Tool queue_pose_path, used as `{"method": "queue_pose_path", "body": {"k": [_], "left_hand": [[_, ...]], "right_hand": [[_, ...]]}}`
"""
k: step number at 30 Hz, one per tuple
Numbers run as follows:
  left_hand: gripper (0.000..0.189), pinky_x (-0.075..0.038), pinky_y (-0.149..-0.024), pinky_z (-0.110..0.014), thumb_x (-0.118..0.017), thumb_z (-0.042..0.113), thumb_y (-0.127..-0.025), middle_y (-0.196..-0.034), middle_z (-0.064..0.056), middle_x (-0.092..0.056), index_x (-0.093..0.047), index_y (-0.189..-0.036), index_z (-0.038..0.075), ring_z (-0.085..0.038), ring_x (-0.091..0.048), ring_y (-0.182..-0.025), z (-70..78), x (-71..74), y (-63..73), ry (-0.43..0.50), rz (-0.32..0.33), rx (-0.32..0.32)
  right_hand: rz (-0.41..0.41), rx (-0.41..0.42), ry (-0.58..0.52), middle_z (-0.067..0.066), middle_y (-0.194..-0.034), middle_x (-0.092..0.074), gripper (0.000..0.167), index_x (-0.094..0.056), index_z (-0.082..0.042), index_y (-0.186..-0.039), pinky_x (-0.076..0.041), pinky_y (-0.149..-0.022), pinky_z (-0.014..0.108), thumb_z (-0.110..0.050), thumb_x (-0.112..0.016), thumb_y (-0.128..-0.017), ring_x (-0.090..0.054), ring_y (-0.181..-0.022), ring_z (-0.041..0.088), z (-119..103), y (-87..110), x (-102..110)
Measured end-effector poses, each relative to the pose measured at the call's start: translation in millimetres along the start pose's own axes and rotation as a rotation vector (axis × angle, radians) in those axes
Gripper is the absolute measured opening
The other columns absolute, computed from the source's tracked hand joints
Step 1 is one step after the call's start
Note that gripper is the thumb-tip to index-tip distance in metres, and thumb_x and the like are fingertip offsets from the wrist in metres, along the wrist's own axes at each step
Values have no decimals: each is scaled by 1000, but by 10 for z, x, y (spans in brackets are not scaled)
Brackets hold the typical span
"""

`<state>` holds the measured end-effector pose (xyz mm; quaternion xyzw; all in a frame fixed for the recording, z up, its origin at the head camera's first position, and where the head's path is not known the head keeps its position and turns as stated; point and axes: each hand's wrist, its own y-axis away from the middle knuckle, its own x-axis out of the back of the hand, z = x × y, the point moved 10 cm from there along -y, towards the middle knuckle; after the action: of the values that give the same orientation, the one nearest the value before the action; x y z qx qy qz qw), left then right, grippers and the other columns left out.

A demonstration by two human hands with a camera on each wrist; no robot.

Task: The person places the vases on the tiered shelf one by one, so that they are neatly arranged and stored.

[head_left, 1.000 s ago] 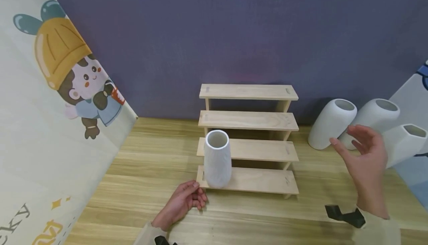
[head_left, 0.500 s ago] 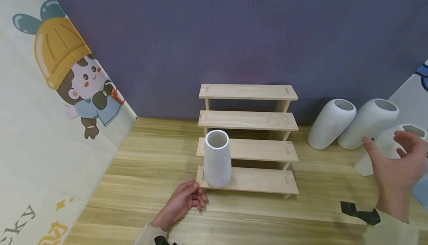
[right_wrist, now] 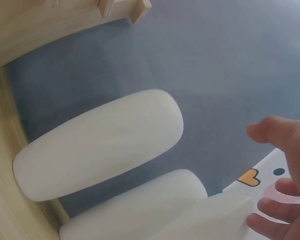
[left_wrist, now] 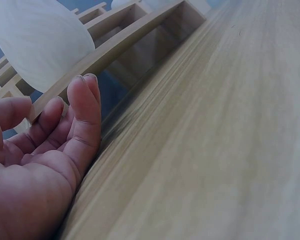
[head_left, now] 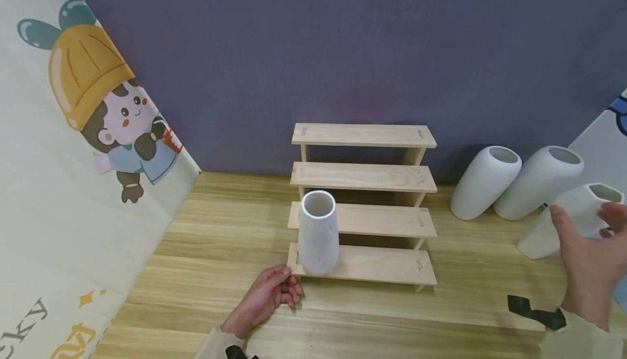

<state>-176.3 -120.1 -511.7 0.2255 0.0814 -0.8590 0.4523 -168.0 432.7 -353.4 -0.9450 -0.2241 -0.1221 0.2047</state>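
Note:
My left hand (head_left: 268, 295) pinches the left front corner of the lowest step of a wooden stepped shelf (head_left: 382, 264), thumb above and fingers curled beneath. On that step, at its left end, stands a white vase (head_left: 319, 242) with a faintly textured surface. At the far right my right hand (head_left: 595, 264) is beside a white faceted vase (head_left: 570, 215) with an angular mouth, thumb and fingers spread apart. In the right wrist view the right hand's fingers (right_wrist: 277, 207) are near that vase's upper end; whether they touch it I cannot tell.
Two smooth white vases, one nearer the shelf (head_left: 482, 185) and one beside it (head_left: 539, 185), stand on the wood-grain table (head_left: 220, 228) right of the shelf. A dark blue wall (head_left: 343, 49) rises behind. A printed panel (head_left: 98, 228) borders the left side.
My right hand has moved right and slightly down, from in front of the smooth vases to the faceted vase. The left hand, shelf and vases stay put.

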Motion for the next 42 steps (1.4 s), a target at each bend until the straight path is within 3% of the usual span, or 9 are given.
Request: {"method": "queue_pose_path", "body": {"k": [6,12,17,22,27,34,42], "left_hand": [[29,-59,-67,-19,-36,22,-110,-91,0,-74,-60,-97,11,-7,-70,-78,-1,1,6,5,0,3],[30,-59,-67,-19,-35,21,-110,-92,0,-75,-60,-97,11,-7,-70,-78,4,0,6,3,-4,-5],[30,-59,-67,-19,-35,21,-110,-92,0,-74,-60,-98,10,-7,-70,-78,2,6,7,2,-2,-7],[30,-59,-67,-19,-35,21,-110,-91,0,-74,-60,-97,10,-7,-70,-78,-3,10,8,-2,5,1],[30,-59,-67,-19,-35,21,-110,-91,0,-74,-60,-98,10,-7,-70,-78,-1,0,4,3,1,0],[30,-59,-68,-19,-34,21,-110,-92,0,-74,-59,-98,10,-7,-70,-78,-3,4,2,0,-1,3],[31,-59,-67,-19,-33,20,-111,-92,0,-74,-60,-98,11,-7,-70,-78,-4,6,2,5,-2,2]], "right_hand": [[23,-96,37,-28,-137,-42,56,-41,-39,-140,-25,-115,15,-38,-67,-90,-34,-124,-17,132,-41,22],[-4,-189,108,-15,-157,-36,60,-33,-38,-148,-22,-121,22,-46,-60,-95,-31,-133,-9,253,-40,30],[-8,-264,103,-15,-159,-33,64,-31,-39,-151,-21,-121,24,-52,-57,-94,-27,-129,-9,388,-54,41],[-30,-336,109,-15,-161,-27,65,-26,-39,-153,-20,-124,27,-52,-53,-95,-23,-139,-2,412,-40,23],[-12,-297,110,-10,-162,-27,63,-24,-37,-151,-20,-125,27,-47,-54,-97,-26,-147,5,457,-91,-39],[10,-230,52,-14,-157,-29,66,-26,-36,-150,-18,-125,28,-43,-61,-94,-26,-137,-6,552,-163,-117],[13,-193,58,-10,-157,-30,66,-25,-35,-150,-18,-124,26,-40,-60,-95,-27,-137,-5,542,-161,-144]]}}
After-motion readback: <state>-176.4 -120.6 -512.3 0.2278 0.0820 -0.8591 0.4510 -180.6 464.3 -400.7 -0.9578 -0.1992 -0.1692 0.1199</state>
